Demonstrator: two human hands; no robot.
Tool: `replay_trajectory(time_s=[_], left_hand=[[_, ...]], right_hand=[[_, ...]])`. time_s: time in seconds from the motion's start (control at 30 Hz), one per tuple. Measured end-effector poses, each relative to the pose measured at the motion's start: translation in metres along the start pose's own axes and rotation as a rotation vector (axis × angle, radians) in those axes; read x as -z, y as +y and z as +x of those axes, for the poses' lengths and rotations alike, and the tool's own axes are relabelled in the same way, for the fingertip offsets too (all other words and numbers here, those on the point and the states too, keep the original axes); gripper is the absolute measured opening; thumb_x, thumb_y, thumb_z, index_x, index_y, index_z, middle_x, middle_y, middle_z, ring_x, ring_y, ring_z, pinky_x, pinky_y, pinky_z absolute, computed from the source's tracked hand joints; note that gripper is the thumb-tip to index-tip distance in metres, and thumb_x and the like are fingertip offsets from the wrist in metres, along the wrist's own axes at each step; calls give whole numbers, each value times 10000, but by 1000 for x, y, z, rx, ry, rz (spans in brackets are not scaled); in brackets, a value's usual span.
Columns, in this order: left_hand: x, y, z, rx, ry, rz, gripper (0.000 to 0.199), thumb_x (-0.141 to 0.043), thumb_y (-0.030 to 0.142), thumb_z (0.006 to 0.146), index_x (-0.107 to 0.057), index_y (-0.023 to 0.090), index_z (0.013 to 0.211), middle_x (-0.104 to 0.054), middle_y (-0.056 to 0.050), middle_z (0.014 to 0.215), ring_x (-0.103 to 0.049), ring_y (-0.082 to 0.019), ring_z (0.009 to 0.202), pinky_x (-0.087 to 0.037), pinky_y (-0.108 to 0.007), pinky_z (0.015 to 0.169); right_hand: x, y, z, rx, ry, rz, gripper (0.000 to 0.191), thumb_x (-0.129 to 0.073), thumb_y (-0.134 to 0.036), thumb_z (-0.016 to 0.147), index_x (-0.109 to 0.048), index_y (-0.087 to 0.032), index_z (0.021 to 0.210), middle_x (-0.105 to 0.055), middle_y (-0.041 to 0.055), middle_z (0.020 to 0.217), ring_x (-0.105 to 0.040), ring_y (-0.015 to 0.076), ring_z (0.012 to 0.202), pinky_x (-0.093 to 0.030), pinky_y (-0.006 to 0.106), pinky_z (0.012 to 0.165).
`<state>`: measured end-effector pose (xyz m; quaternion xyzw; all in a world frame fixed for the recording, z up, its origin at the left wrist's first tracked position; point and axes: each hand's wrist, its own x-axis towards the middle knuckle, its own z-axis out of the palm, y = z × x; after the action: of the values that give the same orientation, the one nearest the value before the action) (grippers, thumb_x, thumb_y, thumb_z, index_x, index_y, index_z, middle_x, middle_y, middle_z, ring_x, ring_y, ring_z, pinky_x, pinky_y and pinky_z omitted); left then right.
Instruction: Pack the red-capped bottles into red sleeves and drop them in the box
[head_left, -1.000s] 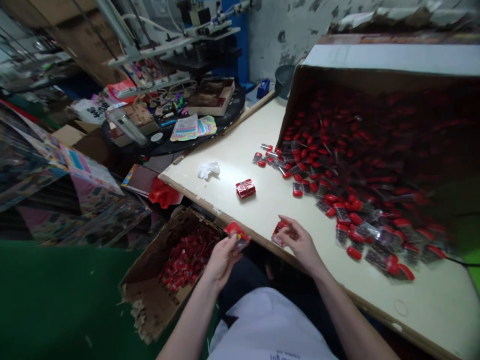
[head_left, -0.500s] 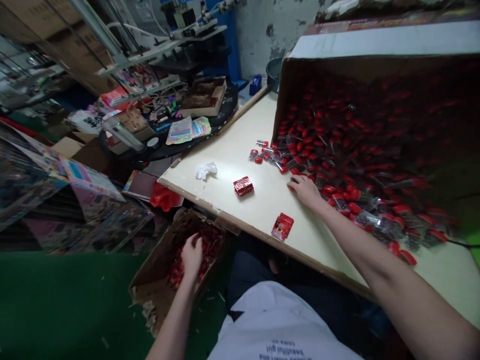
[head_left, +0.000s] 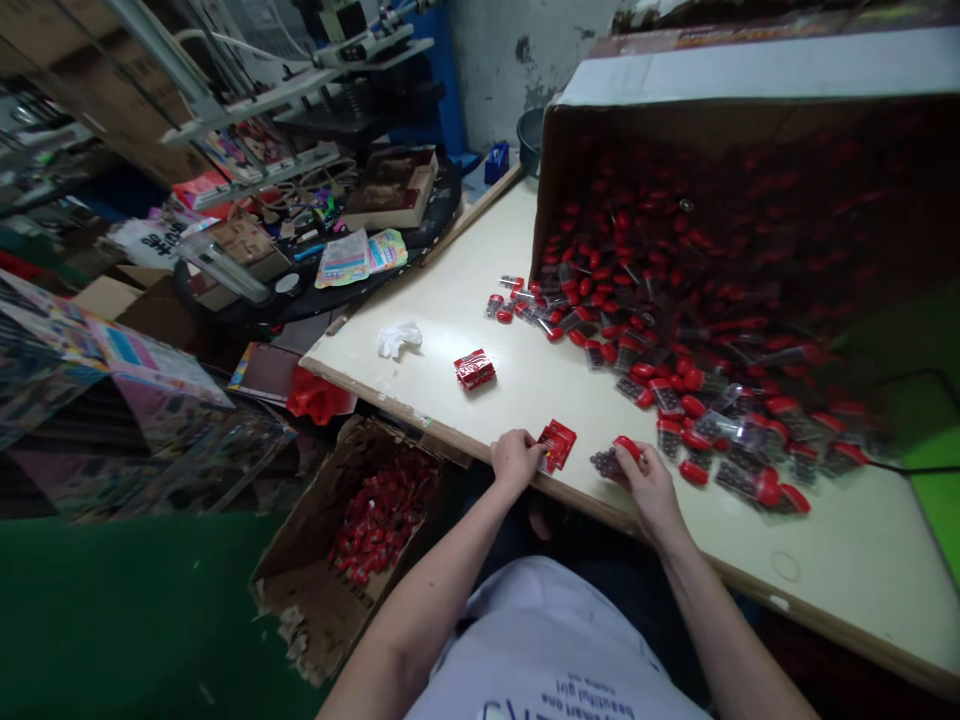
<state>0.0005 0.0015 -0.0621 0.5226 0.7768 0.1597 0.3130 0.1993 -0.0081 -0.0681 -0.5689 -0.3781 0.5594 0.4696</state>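
Observation:
My left hand (head_left: 516, 460) is at the table's front edge, its fingers pinching the side of a red printed card (head_left: 557, 445) in a small loose pile. Just right of it, my right hand (head_left: 651, 484) grips a small clear container with a red cap (head_left: 626, 447) and dark contents, held above the tabletop. A stack of red cards (head_left: 474, 370) lies farther back on the white table (head_left: 450, 300). Many red-capped containers (head_left: 705, 420) spill from a large tipped carton (head_left: 551, 180) on the right.
Below the table's left edge stands an open carton (head_left: 300, 560) holding red packed pieces. Crumpled white tissue (head_left: 399, 340) lies on the table. A black round table (head_left: 442, 215) with tools and printed sheets is at the back left, beneath a metal machine.
My left hand has moved up from the floor carton to the red cards. My right hand has come from the heap toward the front edge with a container.

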Motion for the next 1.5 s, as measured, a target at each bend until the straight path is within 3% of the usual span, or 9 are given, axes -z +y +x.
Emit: replay_trajectory(time_s=[0.1,0.3,0.57,0.7,0.8,0.93,1.23,1.37,1.5], left_hand=[[2,-4,1,-21,-34,-104,186,-598,367,747,-678,221,663,-677,-63,728,-578,-215,759,-357,-335,765],[4,-9,2,-36,-41,-228,96,-627,290,708,-701,231,720,-675,-45,704,-581,-202,745,-368,-314,763],[5,-14,9,40,17,-462,92,-686,186,623,-598,188,599,-572,4,562,-528,-150,612,-383,-284,663],[16,-12,4,93,-19,-661,176,-681,316,669,-615,156,702,-593,-9,598,-535,-125,567,-399,-253,575],[23,-6,-7,173,-188,-986,312,-726,382,625,-656,131,797,-637,-38,673,-552,-108,572,-408,-231,549],[22,6,-24,285,-373,-1348,326,-800,324,531,-659,110,732,-637,-40,647,-556,-94,557,-410,-212,547],[25,33,-34,259,-210,-1338,331,-809,310,488,-544,130,568,-566,13,496,-491,-76,450,-379,-216,507],[25,34,-35,262,-165,-1291,338,-815,269,470,-522,134,570,-564,18,483,-473,-65,437,-339,-197,485],[24,32,-42,193,-166,-1204,295,-794,247,505,-543,131,609,-587,13,506,-501,-75,458,-359,-198,508]], right_hand=[[-10,3,-1,7,-25,-60,381,-622,-507,754,-566,-198,969,-655,25,852,-638,172,750,-526,323,689],[-42,3,22,145,-121,-459,377,-486,-518,826,-600,-227,1037,-671,39,933,-620,210,827,-482,358,751],[-49,5,28,138,-121,-525,298,-535,-477,794,-638,-250,957,-674,21,850,-615,222,786,-475,377,757],[-41,-2,12,17,-108,-293,400,-456,-517,830,-539,-282,1143,-638,39,999,-629,228,827,-542,357,618],[-36,-15,-8,-130,-153,0,436,-502,-516,817,-479,-309,1200,-617,31,958,-639,214,766,-562,343,555],[-32,-37,-34,-111,-211,79,489,-629,-441,769,-454,-302,1204,-613,7,897,-635,181,746,-561,314,607],[-37,-50,-50,12,-193,17,311,-672,-386,755,-548,-211,980,-626,21,886,-607,151,728,-510,242,584],[-41,-56,-51,-53,-212,149,287,-648,-386,776,-544,-222,987,-589,6,883,-606,143,704,-468,214,524],[-42,-68,-47,-150,-362,184,265,-629,-393,785,-554,-218,971,-586,10,893,-591,130,691,-433,195,495]])
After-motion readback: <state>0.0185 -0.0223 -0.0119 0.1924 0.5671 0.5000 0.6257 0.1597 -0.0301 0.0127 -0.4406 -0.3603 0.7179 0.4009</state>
